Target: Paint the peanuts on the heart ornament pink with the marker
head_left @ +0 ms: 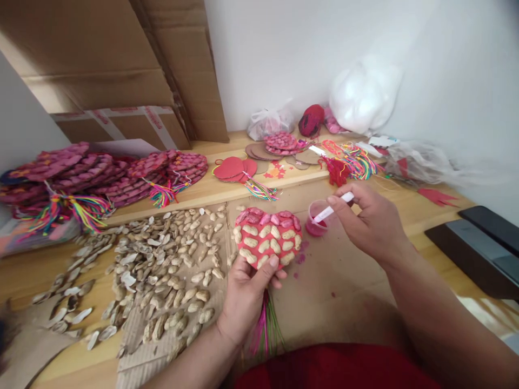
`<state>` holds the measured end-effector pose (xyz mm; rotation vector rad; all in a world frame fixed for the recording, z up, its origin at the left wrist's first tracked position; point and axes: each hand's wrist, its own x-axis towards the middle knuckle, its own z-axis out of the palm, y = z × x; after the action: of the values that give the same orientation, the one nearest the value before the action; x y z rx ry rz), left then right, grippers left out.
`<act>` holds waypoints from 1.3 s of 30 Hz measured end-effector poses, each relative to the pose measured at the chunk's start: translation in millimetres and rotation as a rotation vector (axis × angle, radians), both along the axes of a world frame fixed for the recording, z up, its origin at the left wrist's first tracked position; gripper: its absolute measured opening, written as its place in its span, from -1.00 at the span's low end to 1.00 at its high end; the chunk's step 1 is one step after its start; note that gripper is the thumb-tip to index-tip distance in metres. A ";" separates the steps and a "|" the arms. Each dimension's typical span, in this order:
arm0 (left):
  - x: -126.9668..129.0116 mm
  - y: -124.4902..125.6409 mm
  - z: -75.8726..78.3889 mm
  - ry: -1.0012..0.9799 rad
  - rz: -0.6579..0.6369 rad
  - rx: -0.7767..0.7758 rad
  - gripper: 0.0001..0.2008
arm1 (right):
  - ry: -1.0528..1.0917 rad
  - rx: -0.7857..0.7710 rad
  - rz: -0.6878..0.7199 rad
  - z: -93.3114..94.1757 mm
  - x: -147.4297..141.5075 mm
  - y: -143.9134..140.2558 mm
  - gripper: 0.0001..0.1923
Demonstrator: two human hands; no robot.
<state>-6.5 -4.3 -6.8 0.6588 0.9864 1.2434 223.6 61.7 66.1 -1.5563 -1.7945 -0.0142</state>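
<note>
While cardboard boxes [121, 70] lean against the far wall, the wooden tabletop [348, 270] below them is crowded with craft work. At the far left lies a heap of finished pink hearts [97, 173] with rainbow tassels, which suggests many pieces are already done. Nearer, on the left, a wide scatter of peanut shells [162, 265] covers a sheet of corrugated cardboard [133, 346], so plenty of material is left. At the far right sit plastic bags [365, 94]; what the big white one holds I cannot tell, while a smaller clear bag [270, 121] seems to hold more pink pieces. Red paper hearts [235, 167] and loose tassels [348, 162] lie between them.

The heart in work [267, 237] is at the near middle, held up off the tabletop. Its top row of shells is painted pink; the rows below are bare tan, so I judge the painting only begun. The left hand [247, 292] pinches its lower tip between thumb and fingers, with the tassel [265, 329] hanging beneath. The right hand [371, 224] pinches a small white brush [334, 208], its tip dipped in a little clear cup [317, 219] of pink paint just right of the heart.
</note>
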 end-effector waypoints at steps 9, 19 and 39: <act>-1.2 0.8 0.0 0.031 -0.010 -0.002 -0.68 | -0.001 -0.051 -0.016 2.4 -1.9 -2.2 -0.84; -1.0 0.6 -0.9 0.019 -0.006 0.007 -0.69 | -0.035 -0.117 0.059 2.7 0.3 -1.2 -0.76; -0.4 2.7 0.5 0.014 -0.008 0.009 -0.66 | -0.116 -0.171 0.039 0.6 -3.6 0.9 -0.71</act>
<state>-7.0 -1.6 -6.2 0.6787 0.9895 1.2378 220.0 62.6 66.7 -1.6687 -1.9598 0.0707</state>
